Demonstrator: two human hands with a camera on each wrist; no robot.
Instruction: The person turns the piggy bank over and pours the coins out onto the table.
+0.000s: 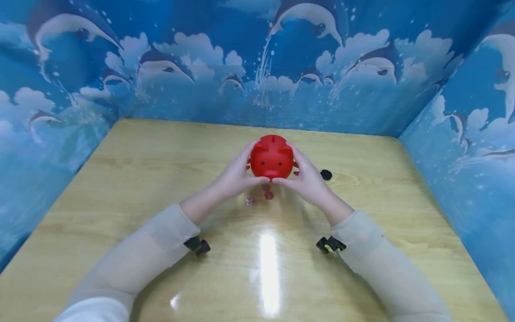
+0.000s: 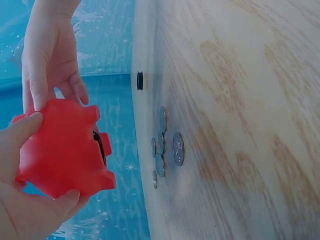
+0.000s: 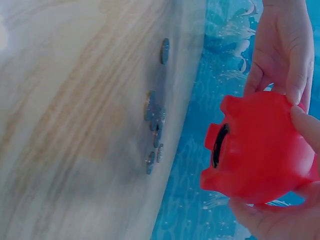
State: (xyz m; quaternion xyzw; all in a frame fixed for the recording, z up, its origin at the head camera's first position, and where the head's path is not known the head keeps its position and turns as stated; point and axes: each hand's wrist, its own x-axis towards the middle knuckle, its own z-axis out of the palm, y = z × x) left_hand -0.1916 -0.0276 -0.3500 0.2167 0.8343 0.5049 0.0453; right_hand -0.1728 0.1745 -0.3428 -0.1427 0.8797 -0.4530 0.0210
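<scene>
A red piggy bank [image 1: 272, 157] is held in the air over the table, its snout toward me. My left hand [image 1: 236, 178] grips it on one side and my right hand [image 1: 308, 180] on the other, with both thumbs near the snout. In the left wrist view a dark round hole [image 2: 99, 146] shows in its underside, which faces down. Several coins [image 2: 178, 149] lie on the table below the bank, some overlapping. To the right of my right hand lies a small round black plug [image 1: 326, 175].
The pale wood-grain table [image 1: 161, 152] has a bright light reflection near its front. Behind and beside it hangs a blue curtain [image 1: 249, 107] printed with dolphins. Small black devices [image 1: 197, 246] sit under both of my sleeves.
</scene>
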